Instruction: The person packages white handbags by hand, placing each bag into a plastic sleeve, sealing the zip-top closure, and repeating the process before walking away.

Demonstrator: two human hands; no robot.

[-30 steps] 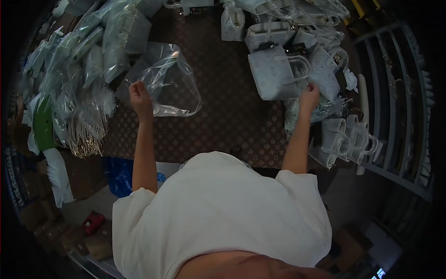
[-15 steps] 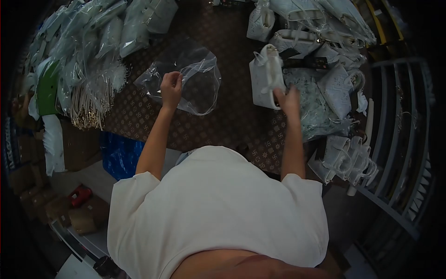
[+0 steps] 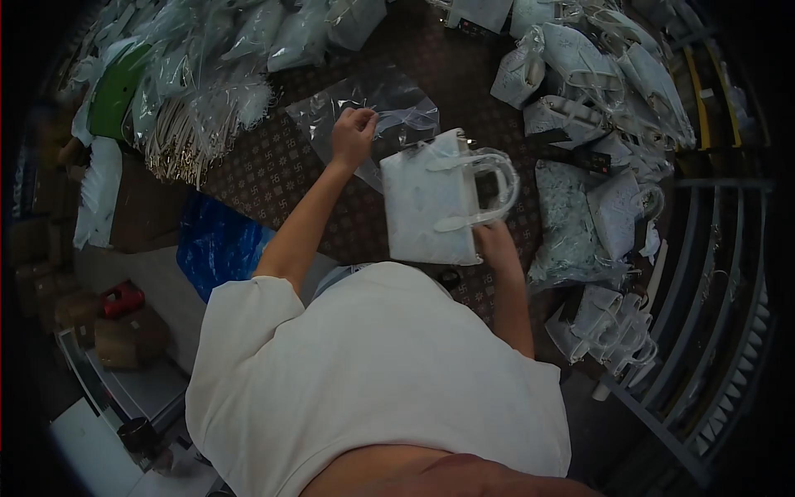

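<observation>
A white handbag (image 3: 426,203) with two pale looped handles lies over the brown patterned table, its handles toward the right. My right hand (image 3: 497,243) grips the bag's opening edge near its lower right corner; some fingers are hidden behind it. Farther left, my left hand (image 3: 354,131) is closed with fingertips pinched on a clear plastic bag (image 3: 406,99). The plastic bag lies spread on the table, partly beneath the handbag.
Wrapped white bags (image 3: 580,62) are heaped at the upper right, beside a clear bag of pale filling (image 3: 563,224). Plastic-wrapped items (image 3: 190,74) and pale straps (image 3: 186,137) pile at the upper left. Blue plastic (image 3: 217,240) hangs by the table's front edge.
My right hand has brought the white handbag leftward, close to the plastic bag, and its front now faces up. My left hand still pinches the plastic. The whole view has shifted.
</observation>
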